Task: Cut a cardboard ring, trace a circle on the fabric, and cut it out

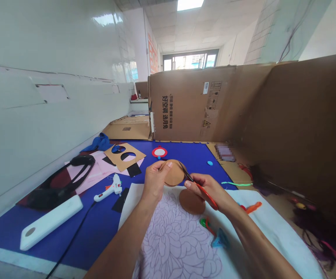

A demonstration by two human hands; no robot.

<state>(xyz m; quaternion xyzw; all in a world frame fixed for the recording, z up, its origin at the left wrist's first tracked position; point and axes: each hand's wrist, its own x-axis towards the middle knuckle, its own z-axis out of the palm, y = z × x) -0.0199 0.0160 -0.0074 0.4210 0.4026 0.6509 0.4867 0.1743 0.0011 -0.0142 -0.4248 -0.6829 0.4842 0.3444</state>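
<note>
Between the thumb and fingers of my left hand (154,182) is a round cardboard disc (174,174), raised above the cloth. My right hand (207,190) grips scissors (208,197) with red-orange handles. Their dark blades meet the disc's upper right edge; whether they are closed on it I cannot tell. Just below, a second brown cardboard disc (191,202) lies on white cloth (168,240) printed with flower outlines. Close to my right forearm are a green and orange piece (207,224) and a blue piece (220,238).
On the blue table (182,150) lie a white glue gun (111,188) with a black cord, a long white case (51,223), black headphones (63,182) and a cardboard sheet (125,156) with two round holes. A red-rimmed disc (159,152) sits ahead. Tall cardboard (191,104) walls the back and right.
</note>
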